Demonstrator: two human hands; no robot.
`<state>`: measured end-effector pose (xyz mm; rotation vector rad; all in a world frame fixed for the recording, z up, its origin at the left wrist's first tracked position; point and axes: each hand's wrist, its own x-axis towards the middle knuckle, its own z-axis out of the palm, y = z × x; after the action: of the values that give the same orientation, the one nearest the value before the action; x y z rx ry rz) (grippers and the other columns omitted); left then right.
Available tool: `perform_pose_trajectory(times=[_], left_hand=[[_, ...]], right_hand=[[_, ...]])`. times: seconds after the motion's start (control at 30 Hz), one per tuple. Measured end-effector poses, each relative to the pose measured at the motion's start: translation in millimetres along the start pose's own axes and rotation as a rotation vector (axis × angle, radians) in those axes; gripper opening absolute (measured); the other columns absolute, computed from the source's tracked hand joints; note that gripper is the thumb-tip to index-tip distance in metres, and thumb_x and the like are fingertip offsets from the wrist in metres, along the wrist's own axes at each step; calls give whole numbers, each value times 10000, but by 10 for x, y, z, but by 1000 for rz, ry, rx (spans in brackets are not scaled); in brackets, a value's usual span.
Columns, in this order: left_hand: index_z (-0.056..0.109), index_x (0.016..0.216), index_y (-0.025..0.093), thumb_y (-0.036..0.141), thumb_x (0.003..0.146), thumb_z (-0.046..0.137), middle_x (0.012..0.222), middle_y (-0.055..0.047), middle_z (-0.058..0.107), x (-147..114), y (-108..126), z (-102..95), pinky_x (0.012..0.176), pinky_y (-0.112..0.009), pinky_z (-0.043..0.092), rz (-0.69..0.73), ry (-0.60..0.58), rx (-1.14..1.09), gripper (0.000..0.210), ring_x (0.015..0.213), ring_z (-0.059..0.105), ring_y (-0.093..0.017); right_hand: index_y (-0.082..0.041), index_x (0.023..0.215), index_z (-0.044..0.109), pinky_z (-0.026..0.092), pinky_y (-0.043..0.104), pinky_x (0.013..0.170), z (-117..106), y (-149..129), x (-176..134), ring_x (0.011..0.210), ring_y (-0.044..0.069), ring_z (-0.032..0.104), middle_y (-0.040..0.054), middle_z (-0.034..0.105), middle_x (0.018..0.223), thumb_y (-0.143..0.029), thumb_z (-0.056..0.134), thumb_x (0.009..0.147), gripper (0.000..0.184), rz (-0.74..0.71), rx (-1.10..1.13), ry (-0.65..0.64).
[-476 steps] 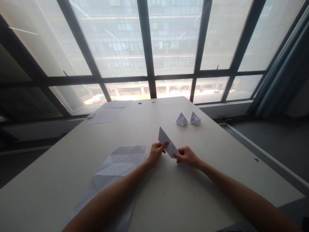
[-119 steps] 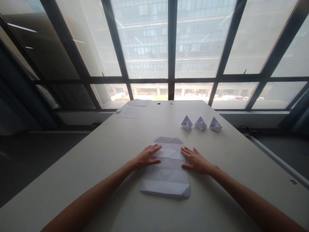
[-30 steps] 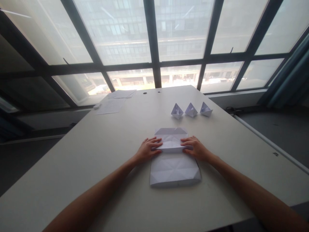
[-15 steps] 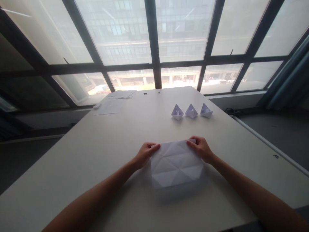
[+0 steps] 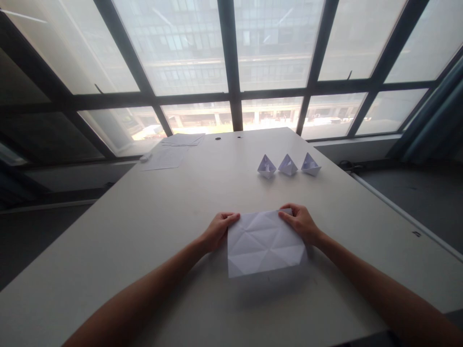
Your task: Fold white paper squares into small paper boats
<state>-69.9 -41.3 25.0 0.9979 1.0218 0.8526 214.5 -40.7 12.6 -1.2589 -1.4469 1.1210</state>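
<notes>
A white sheet of paper (image 5: 265, 243), marked with crossing fold creases, is held just above the table and casts a shadow below its near edge. My left hand (image 5: 220, 229) pinches its upper left corner, thumb on top. At the upper right corner, my right hand (image 5: 299, 222) grips it the same way, with the fingers mostly behind the sheet. Beyond the paper, toward the right, three folded paper boats stand in a row: a left boat (image 5: 266, 168), a middle boat (image 5: 288, 166) and a right boat (image 5: 310, 166).
The white table (image 5: 173, 207) stretches toward large windows (image 5: 271, 43). Loose paper sheets (image 5: 166, 158) lie at its far left, with a small pale object (image 5: 145, 157) beside them. A round cable hole (image 5: 217, 139) sits near the far edge. A blue curtain (image 5: 421, 123) hangs at the right.
The paper's near edge has lifted slightly and the sheet looks flatter and sharper. Both hands keep the same grip at nearly the same place. The boats have not moved on the table.
</notes>
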Motion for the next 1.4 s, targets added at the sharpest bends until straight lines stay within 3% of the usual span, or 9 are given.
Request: perform_pose_trajectory(times=[0.17,0.33,0.43,0.57,0.7,0.77,0.9,1.1,1.4], left_hand=[[636,1132,126,473,724,740,707,-19,634,5,19,4,448,-189,402,114,78,217,545,530,554,-110],[625,1134,151,431,799,649,812,-31,622,65,-63,-44,428,-187,411,228,142,484,437,577,553,-116],[638,1116,183,317,812,620,1111,-93,603,88,-129,-64,700,-312,555,473,256,729,333,907,625,-205],[584,1264,243,253,899,522,1416,-79,468,20,-151,-17,1133,-458,313,729,190,1149,370,1353,376,-253],[356,1477,267,393,966,436,1550,-53,323,-78,-140,53,1195,-480,126,683,-198,1415,532,1456,205,-253],[245,1522,270,509,949,432,1578,-60,244,-102,-142,65,1190,-497,92,614,-288,1490,648,1466,164,-277],[168,1536,281,594,939,382,1595,-58,160,-109,-153,61,1184,-497,66,552,-272,1553,708,1472,120,-282],[149,1537,288,609,935,372,1594,-62,160,-105,-168,69,1182,-477,73,539,-232,1576,718,1472,124,-275],[190,1536,233,634,925,356,1586,-79,196,-9,-258,-21,1184,-465,74,498,-129,1570,749,1473,130,-267]], right_hand=[[-153,1059,683,366,231,477,-3,75,39,549,130,477,14,628,715,-396,637,787,368,-114,-192,54],[-169,1147,646,411,261,546,-10,142,72,572,143,491,18,655,778,-328,615,800,384,-195,-341,123],[-189,1150,642,454,292,643,-12,176,83,652,166,551,37,687,887,-309,624,797,373,-218,-441,145],[-224,1195,614,488,347,773,12,226,94,817,220,629,59,695,1065,-315,639,799,407,-213,-559,150],[-217,1284,552,464,411,927,58,232,98,1049,277,597,94,645,1197,-306,628,819,480,-301,-675,125],[-191,1321,525,420,452,995,91,193,75,1165,311,524,132,593,1259,-301,630,820,524,-366,-760,158],[-186,1369,497,329,498,1078,207,86,-44,1315,332,383,161,457,1414,-288,565,879,505,-440,-901,140],[-203,1493,338,202,484,1161,367,66,-164,1434,277,252,117,307,1551,-468,440,951,612,-501,-937,-347],[-177,1507,302,183,466,1171,328,87,-26,1441,260,241,120,279,1554,-460,404,966,618,-502,-946,-383]])
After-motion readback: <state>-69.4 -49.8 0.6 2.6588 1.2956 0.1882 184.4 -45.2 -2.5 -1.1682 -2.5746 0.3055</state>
